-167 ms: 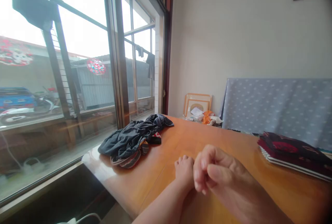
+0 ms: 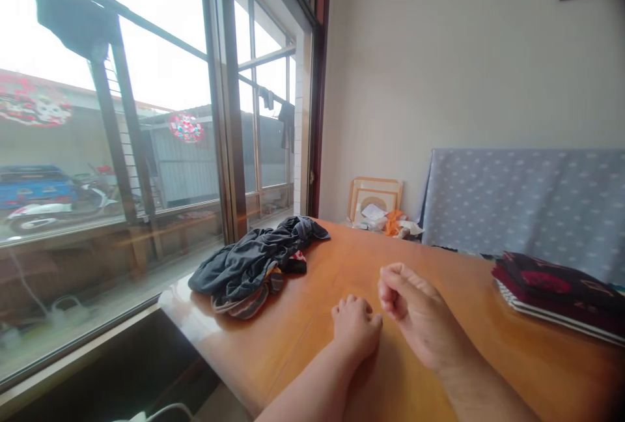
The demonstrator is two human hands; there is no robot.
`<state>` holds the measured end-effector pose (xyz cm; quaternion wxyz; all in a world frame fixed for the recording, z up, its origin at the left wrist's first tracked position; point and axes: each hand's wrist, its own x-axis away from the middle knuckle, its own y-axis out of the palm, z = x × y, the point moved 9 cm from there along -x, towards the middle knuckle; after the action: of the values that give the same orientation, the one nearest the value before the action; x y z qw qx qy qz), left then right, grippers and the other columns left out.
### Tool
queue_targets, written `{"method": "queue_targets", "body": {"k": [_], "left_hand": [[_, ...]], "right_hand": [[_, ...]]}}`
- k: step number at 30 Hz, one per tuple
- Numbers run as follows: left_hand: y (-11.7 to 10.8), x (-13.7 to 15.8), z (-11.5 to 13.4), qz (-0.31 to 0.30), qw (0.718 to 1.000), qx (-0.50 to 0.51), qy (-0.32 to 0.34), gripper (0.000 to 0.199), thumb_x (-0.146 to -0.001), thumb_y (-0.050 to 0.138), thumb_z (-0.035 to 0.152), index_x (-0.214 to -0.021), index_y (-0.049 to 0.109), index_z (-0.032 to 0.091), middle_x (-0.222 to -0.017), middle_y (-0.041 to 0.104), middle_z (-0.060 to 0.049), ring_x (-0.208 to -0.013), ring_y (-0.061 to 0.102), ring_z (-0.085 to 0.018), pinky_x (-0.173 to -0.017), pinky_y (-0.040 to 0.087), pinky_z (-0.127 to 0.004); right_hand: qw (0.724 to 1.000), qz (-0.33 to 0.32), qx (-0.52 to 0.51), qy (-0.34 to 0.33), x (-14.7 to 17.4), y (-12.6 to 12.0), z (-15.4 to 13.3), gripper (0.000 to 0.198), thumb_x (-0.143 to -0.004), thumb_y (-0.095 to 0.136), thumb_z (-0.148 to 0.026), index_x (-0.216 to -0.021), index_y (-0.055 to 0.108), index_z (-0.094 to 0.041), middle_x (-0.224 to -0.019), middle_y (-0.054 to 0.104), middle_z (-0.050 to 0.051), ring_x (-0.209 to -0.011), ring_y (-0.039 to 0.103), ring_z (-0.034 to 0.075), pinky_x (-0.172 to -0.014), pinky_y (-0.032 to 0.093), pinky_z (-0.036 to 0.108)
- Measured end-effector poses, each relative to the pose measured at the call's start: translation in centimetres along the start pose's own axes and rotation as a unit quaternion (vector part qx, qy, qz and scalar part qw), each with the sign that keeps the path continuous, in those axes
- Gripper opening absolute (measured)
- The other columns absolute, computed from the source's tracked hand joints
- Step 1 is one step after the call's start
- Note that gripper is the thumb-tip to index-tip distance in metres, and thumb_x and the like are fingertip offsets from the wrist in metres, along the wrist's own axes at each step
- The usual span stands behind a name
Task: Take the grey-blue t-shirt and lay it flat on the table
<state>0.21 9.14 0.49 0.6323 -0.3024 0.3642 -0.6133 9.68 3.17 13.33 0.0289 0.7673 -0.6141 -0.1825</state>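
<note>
My left hand (image 2: 356, 325) rests palm down on the wooden table (image 2: 293, 337), its fingers loosely bent and the thumb apart; nothing shows in it. Just to its right, my right hand (image 2: 413, 308) is raised above the tabletop. Its fingers are curled in with the thumb against them, and I see no object there. Beyond the left hand lies a crumpled heap of dark clothes (image 2: 254, 262), touched by neither hand.
Folded dark red and striped cloths (image 2: 556, 288) are stacked at the table's right. A large window (image 2: 166, 148) borders the left side. Behind the table are a dotted grey-blue cloth (image 2: 512, 194), wooden frames (image 2: 375, 184) and an orange bag (image 2: 394, 221).
My right hand has moved away from the left hand, to the right and slightly up, and its fingers have curled in more. The clothes have not moved on the table.
</note>
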Motion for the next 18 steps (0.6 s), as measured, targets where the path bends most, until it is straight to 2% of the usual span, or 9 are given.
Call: {"method": "queue_targets", "body": {"k": [2,5,9,13,16,18], "left_hand": [[0.2,-0.4,-0.1,0.02,1.0,0.008,0.011,0.028,-0.089,0.049,0.044,-0.102,0.067,0.026,-0.117,0.066,-0.008,-0.115,0.055,-0.03,-0.097,0.037,-0.044],[0.4,-1.2,-0.8,0.032,0.999,0.019,0.004,0.028,-0.088,0.05,0.044,-0.1,0.067,0.025,-0.116,0.067,-0.008,-0.115,0.056,-0.03,-0.096,0.037,-0.043],[0.1,-2.3,-1.9,0.056,0.997,0.054,-0.017,0.026,-0.09,0.05,0.043,-0.099,0.067,0.025,-0.114,0.069,-0.006,-0.112,0.059,-0.027,-0.094,0.039,-0.041],[-0.1,-3.3,-3.2,0.092,0.988,0.123,-0.026,0.023,-0.089,0.053,0.041,-0.097,0.066,0.024,-0.108,0.07,-0.005,-0.104,0.063,-0.023,-0.088,0.043,-0.034],[-0.1,-3.9,-4.4,0.107,0.971,0.21,-0.048,0.022,-0.086,0.059,0.041,-0.095,0.066,0.022,-0.103,0.071,-0.005,-0.099,0.064,-0.022,-0.084,0.045,-0.031],[-0.5,-4.0,-5.1,0.12,0.947,0.29,-0.065,0.023,-0.084,0.061,0.042,-0.092,0.065,0.02,-0.097,0.07,-0.005,-0.093,0.064,-0.02,-0.082,0.046,-0.029]], "right_hand": [[0.994,0.077,0.076,-0.029,-1.7,-3.2,2.4,0.038,-0.083,0.068,-0.056,-0.073,0.053,-0.022,-0.065,0.052,-0.003,-0.057,0.043,0.012,-0.053,0.034,0.024],[0.965,0.156,0.203,-0.054,-3.3,-7.9,6.3,0.044,-0.081,0.063,-0.062,-0.067,0.051,-0.022,-0.06,0.05,-0.003,-0.058,0.044,0.014,-0.058,0.038,0.026],[0.914,0.198,0.352,-0.041,-4.1,-12.6,10.7,0.047,-0.081,0.053,-0.068,-0.065,0.051,-0.024,-0.057,0.051,-0.003,-0.057,0.046,0.017,-0.057,0.036,0.029],[0.881,0.198,0.427,-0.036,-4.6,-14.8,12.7,0.049,-0.082,0.047,-0.068,-0.06,0.043,-0.025,-0.053,0.044,-0.004,-0.056,0.042,0.016,-0.057,0.033,0.029],[0.881,0.189,0.432,-0.042,-5.0,-15.2,13.3,0.05,-0.082,0.045,-0.068,-0.059,0.04,-0.025,-0.053,0.043,-0.004,-0.056,0.041,0.016,-0.057,0.033,0.029],[0.885,0.186,0.424,-0.043,-5.3,-15.4,13.5,0.049,-0.081,0.046,-0.069,-0.06,0.041,-0.025,-0.053,0.042,-0.004,-0.056,0.04,0.016,-0.056,0.033,0.029]]}}
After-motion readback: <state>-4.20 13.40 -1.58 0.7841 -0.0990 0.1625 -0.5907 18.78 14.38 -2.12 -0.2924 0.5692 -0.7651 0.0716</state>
